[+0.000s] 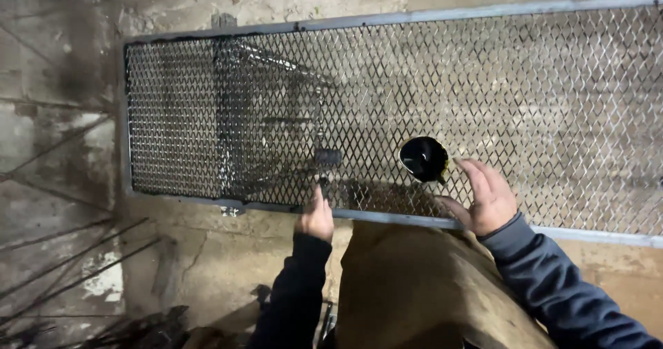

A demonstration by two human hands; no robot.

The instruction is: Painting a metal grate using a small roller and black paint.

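Our left hand (318, 218) closes around the handle of a small paint roller with a dark sleeve (327, 157), whose head rests on the long rectangular grey steel frame filled with expanded diamond metal mesh (483, 100). Our right hand (489, 198) is spread open, fingers loose, holding nothing; it hovers just beside a small round can of glossy black paint (423, 158) that stands on the mesh.

The can lies to the right of the roller, nearer our right hand, both near the frame's near rail. The frame's long axis runs left to right across us. Left of the roller the mesh looks black and wet; right of the can it is bare grey.

The frame lies flat on a stained, cracked concrete floor (62, 79). Thin steel rods (69, 252) lie beyond the frame's left end.
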